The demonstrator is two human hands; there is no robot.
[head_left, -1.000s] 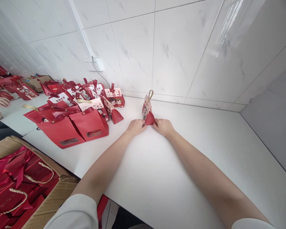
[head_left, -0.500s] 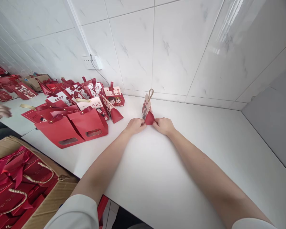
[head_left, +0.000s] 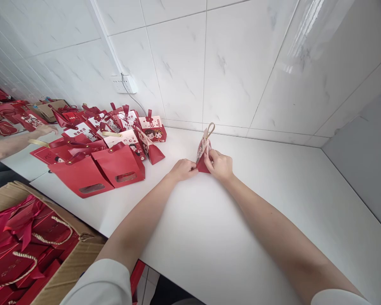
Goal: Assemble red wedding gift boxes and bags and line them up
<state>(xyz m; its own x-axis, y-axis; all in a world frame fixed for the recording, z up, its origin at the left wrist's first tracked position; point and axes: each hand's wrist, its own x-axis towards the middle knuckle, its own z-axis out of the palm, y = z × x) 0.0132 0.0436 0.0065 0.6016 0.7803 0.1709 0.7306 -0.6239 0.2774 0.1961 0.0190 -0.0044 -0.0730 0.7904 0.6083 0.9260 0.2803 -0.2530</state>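
A small red and cream gift box (head_left: pixel 202 146) with a beige loop handle stands upright on the white table, its triangular side towards me. My left hand (head_left: pixel 183 170) is closed at the box's lower left edge, fingers pinching its corner. On the other side, my right hand (head_left: pixel 220 165) grips the right edge with thumb and fingers, partly covering the red side. The fingertips behind the box are hidden.
Several red gift boxes (head_left: pixel 120 167) crowd the table (head_left: pixel 241 237) to the left. An open carton (head_left: pixel 85 250) of red bags with rope handles stands at the lower left. A co-worker's arm (head_left: pixel 15 146) reaches in from the left. A tiled wall (head_left: pixel 178 63) with a socket (head_left: pixel 123 84) rises behind.
The gift box has shifted slightly right and nearer. My right hand has moved up from its lower corner to its right edge. The co-worker's arm has reached further in.
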